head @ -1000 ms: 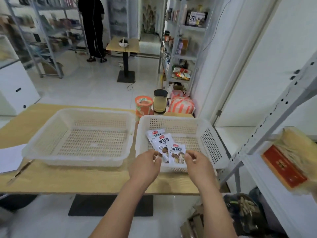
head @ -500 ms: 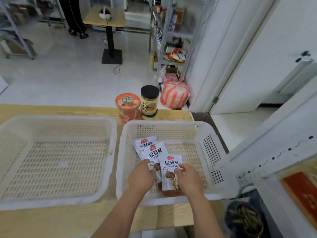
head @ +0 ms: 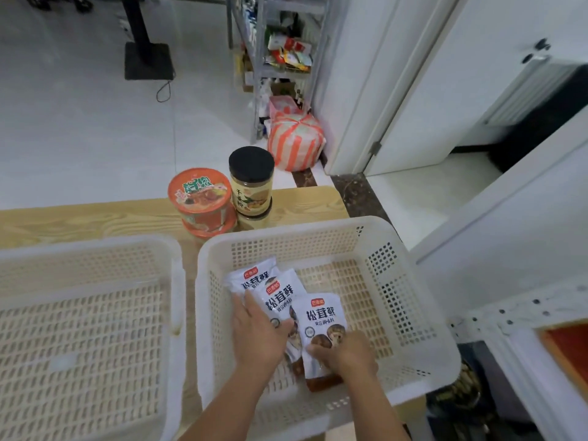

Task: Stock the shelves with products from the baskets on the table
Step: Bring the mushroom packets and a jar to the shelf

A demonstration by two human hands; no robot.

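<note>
White plastic mesh forms both baskets on the wooden surface (head: 79, 218). The left basket (head: 95, 246), at 9 o'clock, shows only its slotted floor. The right basket (head: 296, 230) holds a far packet (head: 251, 278), a middle packet (head: 281, 297) and a near packet (head: 321, 316), all white with dark lettering, overlapping in a fan that runs from 11 o'clock down toward 5 o'clock across its left half. The left hand (head: 259, 338) lies flat on the far and middle packets with its fingers straight. The right hand (head: 345, 353) pinches the near packet at its lower end, fingers curled. Beyond the right basket's far rim, at 11 o'clock, an orange cup (head: 200, 198) stands just beside a black-lidded jar (head: 251, 183). Since half a second ago the view has tipped further down, the left hand has slid forward from the middle packet's lower edge up onto the far packet, and the right hand has shifted toward the near packet's bottom edge.
</note>
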